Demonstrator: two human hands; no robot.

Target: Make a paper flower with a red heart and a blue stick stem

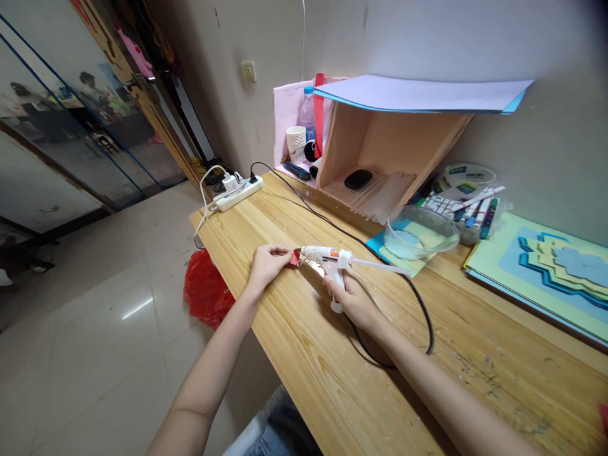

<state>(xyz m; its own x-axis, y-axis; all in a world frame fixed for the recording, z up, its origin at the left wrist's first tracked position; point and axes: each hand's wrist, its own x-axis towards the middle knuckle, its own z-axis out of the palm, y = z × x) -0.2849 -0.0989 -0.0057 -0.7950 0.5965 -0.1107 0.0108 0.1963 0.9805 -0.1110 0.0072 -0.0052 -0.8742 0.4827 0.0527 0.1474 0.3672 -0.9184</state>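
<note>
My right hand (354,297) is wrapped round the handle of a white hot glue gun (325,256). A clear glue stick (380,265) juts from its back end, and its nozzle points left. Between the fingertips of my left hand (268,266) is a small red piece (294,258), right at the nozzle; its exact shape is partly hidden by the fingers. Both hands are just over the wooden table (304,354).
A black cord (332,223) loops across the table from a white power strip (240,193). Behind stand an open box (389,142), a clear plastic bowl (420,237) and several markers (475,209). Layered paper art (565,259) lies right. A red plastic bag (204,288) hangs below the left edge.
</note>
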